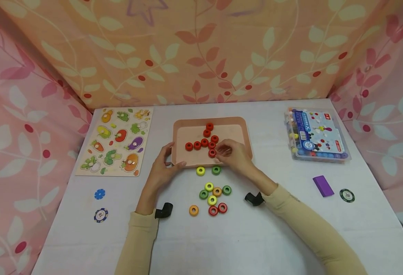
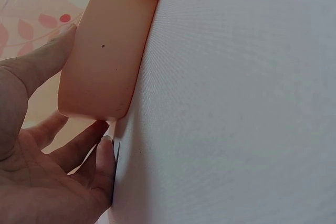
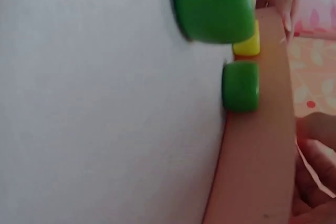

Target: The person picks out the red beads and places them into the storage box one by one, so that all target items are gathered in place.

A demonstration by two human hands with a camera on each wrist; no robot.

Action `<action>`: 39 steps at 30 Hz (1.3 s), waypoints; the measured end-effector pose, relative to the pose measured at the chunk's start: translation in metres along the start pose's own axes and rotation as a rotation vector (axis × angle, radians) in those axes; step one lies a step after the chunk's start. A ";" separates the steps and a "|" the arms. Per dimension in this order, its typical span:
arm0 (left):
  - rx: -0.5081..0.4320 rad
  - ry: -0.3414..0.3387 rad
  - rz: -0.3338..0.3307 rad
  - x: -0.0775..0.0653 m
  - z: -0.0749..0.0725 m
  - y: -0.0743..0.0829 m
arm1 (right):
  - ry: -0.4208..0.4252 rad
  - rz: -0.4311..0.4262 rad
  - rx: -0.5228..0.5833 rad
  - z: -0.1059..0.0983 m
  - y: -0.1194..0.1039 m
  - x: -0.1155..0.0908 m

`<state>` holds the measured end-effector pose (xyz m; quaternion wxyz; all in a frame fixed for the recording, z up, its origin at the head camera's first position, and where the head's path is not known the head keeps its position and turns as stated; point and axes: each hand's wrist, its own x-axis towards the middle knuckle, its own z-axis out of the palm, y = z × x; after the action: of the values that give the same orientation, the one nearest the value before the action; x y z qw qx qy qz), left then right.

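Note:
A shallow peach-coloured tray (image 1: pixel 187 131) holds several red rings (image 1: pixel 204 142) in a loose cluster. My left hand (image 1: pixel 162 168) grips the tray's near left corner, thumb along the front wall and fingers at the left side. In the left wrist view, that hand (image 2: pixel 58 150) is around the tray's rounded end (image 2: pixel 100 51). Over the tray's near right part, my right hand (image 1: pixel 235 156) pinches at the red ring closest to the front wall. The right wrist view has its curled fingers (image 3: pixel 315 171) partly hidden behind the tray wall (image 3: pixel 257 156).
Just outside the front wall sit a yellow ring (image 1: pixel 200 171) and a green ring (image 1: pixel 216 170). Several more coloured rings (image 1: pixel 217 191) lie nearer me. A vegetable puzzle board (image 1: pixel 115 143) is left; a clear box of beads (image 1: pixel 319 135), a purple block (image 1: pixel 323 186) and poker chips (image 1: pixel 101 215) lie around.

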<state>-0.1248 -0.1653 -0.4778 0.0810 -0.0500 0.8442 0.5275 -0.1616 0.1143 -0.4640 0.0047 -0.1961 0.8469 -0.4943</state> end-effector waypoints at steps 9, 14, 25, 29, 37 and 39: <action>-0.001 -0.004 0.007 -0.001 -0.001 0.002 | -0.297 -0.273 -0.005 0.000 -0.026 -0.030; -0.003 -0.003 0.013 0.000 -0.001 0.002 | -0.597 -0.189 -0.007 0.003 -0.040 -0.050; -0.005 -0.005 0.025 0.002 -0.001 0.000 | -0.713 -0.182 -0.267 0.015 -0.036 -0.067; -0.007 -0.008 0.023 0.002 -0.001 0.000 | -0.717 -0.190 -0.263 0.016 -0.035 -0.068; -0.003 -0.004 0.020 0.002 -0.001 0.000 | -0.647 -0.119 0.067 0.000 -0.027 -0.048; -0.002 -0.005 0.019 0.001 0.000 0.000 | -0.572 -0.102 0.123 -0.006 -0.024 -0.039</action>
<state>-0.1258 -0.1657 -0.4779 0.0782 -0.0409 0.8438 0.5294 -0.1186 0.1223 -0.4476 0.2303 -0.3690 0.7687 -0.4690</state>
